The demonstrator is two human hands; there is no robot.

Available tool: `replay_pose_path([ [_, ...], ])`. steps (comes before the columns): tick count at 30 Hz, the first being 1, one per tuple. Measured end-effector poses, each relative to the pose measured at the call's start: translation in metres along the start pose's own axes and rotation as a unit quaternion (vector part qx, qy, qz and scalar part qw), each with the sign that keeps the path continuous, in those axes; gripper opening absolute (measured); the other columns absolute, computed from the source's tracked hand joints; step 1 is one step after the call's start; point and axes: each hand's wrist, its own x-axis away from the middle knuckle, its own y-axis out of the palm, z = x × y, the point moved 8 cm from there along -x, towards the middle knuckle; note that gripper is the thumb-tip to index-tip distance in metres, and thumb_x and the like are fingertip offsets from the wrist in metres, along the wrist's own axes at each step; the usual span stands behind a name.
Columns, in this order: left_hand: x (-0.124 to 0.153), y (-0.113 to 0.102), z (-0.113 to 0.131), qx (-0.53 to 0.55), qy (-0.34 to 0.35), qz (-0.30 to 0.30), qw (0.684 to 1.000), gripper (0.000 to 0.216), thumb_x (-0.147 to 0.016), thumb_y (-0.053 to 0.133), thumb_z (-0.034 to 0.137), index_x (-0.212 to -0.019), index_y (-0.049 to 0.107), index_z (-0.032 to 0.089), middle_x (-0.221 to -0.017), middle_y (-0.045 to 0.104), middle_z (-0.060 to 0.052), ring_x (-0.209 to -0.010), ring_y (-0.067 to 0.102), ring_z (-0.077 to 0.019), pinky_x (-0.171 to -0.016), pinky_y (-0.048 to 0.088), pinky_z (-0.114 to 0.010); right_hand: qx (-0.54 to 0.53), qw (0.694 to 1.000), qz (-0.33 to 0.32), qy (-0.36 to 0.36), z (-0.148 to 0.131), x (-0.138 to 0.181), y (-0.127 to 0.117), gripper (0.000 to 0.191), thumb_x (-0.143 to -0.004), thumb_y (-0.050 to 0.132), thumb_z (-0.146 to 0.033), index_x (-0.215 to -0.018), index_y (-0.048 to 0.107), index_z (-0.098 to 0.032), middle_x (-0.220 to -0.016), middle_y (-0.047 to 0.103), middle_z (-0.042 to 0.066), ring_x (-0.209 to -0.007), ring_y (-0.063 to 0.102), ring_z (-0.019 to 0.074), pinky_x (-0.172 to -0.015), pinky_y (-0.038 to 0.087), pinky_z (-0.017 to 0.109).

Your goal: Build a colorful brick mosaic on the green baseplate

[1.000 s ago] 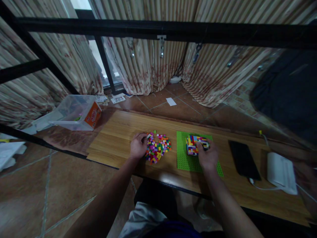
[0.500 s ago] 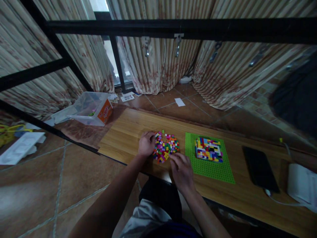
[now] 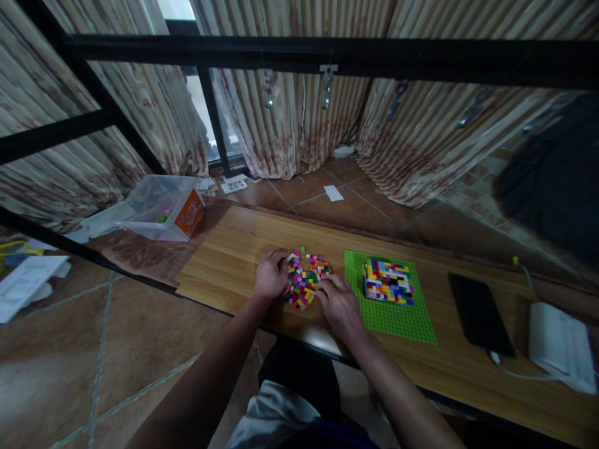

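At the frame's centre, the left hand (image 3: 270,275) and right hand (image 3: 337,302) rest on either edge of a pile of small coloured bricks (image 3: 305,279) on the table (image 3: 234,249); whether either grip pinches a brick I cannot tell. Right of the pile, a brick block (image 3: 387,281) sits on a green baseplate (image 3: 397,318). Farther up-left, a clear tub (image 3: 161,206) bears an orange label, its writing probably too blurred to read.

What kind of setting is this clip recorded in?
Likely a room at home: striped curtains reach a tiled floor, and a low wooden board holds toy bricks under both hands.
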Motion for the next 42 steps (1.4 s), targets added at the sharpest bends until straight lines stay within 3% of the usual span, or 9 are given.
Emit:
replay_pose_path([
  [11, 0.0, -0.002, 0.0, 0.002, 0.006, 0.003, 1.0, 0.019, -0.084, 0.052, 0.015, -0.092, 0.068, 0.02, -0.097, 0.07, -0.007, -0.095, 0.064, -0.0219, -0.09, 0.053, -0.039, 0.0, 0.999, -0.005, 0.037, 0.003, 0.007, -0.007, 0.01, -0.088, 0.057, -0.02, -0.089, 0.067, -0.022, -0.101, 0.062, 0.007, -0.094, 0.056, 0.024, -0.085, 0.046, 0.038],
  [20, -0.002, -0.002, 0.0, -0.005, 0.009, -0.002, 1.0, 0.02, -0.085, 0.051, 0.017, -0.092, 0.068, 0.02, -0.097, 0.07, -0.008, -0.095, 0.064, -0.023, -0.091, 0.052, -0.041, -0.066, 0.993, 0.056, 0.081, 0.006, 0.007, -0.012, 0.018, -0.082, 0.054, -0.01, -0.086, 0.068, -0.022, -0.093, 0.063, 0.006, -0.091, 0.058, 0.0212, -0.085, 0.046, 0.035],
  [26, -0.003, -0.003, 0.001, -0.007, 0.015, -0.003, 1.0, 0.019, -0.084, 0.051, 0.019, -0.092, 0.068, 0.021, -0.097, 0.071, -0.008, -0.094, 0.065, -0.0234, -0.088, 0.054, -0.04, -0.125, 0.982, 0.097, 0.103, 0.008, 0.009, -0.02, 0.015, -0.087, 0.056, -0.019, -0.089, 0.071, -0.024, -0.093, 0.066, 0.006, -0.09, 0.062, 0.0204, -0.083, 0.05, 0.034],
  [31, -0.004, -0.004, 0.001, -0.01, 0.024, -0.001, 1.0, 0.019, -0.083, 0.052, 0.021, -0.092, 0.069, 0.021, -0.098, 0.071, -0.008, -0.094, 0.066, -0.0238, -0.088, 0.054, -0.04, -0.18, 0.962, 0.138, 0.149, 0.031, 0.023, -0.044, 0.021, -0.092, 0.052, -0.027, -0.098, 0.072, -0.023, -0.093, 0.071, 0.006, -0.087, 0.067, 0.0197, -0.08, 0.053, 0.034],
  [36, -0.005, -0.004, 0.0, -0.013, 0.024, 0.001, 1.0, 0.019, -0.084, 0.051, 0.022, -0.092, 0.069, 0.021, -0.097, 0.072, -0.008, -0.094, 0.065, -0.0244, -0.088, 0.053, -0.04, -0.146, 0.946, 0.198, 0.212, 0.073, 0.052, -0.081, 0.027, -0.089, 0.056, -0.039, -0.097, 0.073, -0.02, -0.099, 0.074, 0.01, -0.091, 0.069, 0.023, -0.083, 0.053, 0.038],
  [42, -0.005, -0.001, -0.004, -0.017, 0.007, -0.006, 1.0, 0.021, -0.083, 0.051, 0.022, -0.092, 0.069, 0.02, -0.098, 0.071, -0.009, -0.095, 0.065, -0.0252, -0.088, 0.053, -0.041, -0.1, 0.913, 0.26, 0.298, 0.115, 0.075, -0.11, 0.035, -0.083, 0.061, -0.048, -0.092, 0.073, -0.016, -0.09, 0.076, 0.013, -0.082, 0.07, 0.0262, -0.078, 0.053, 0.04],
])
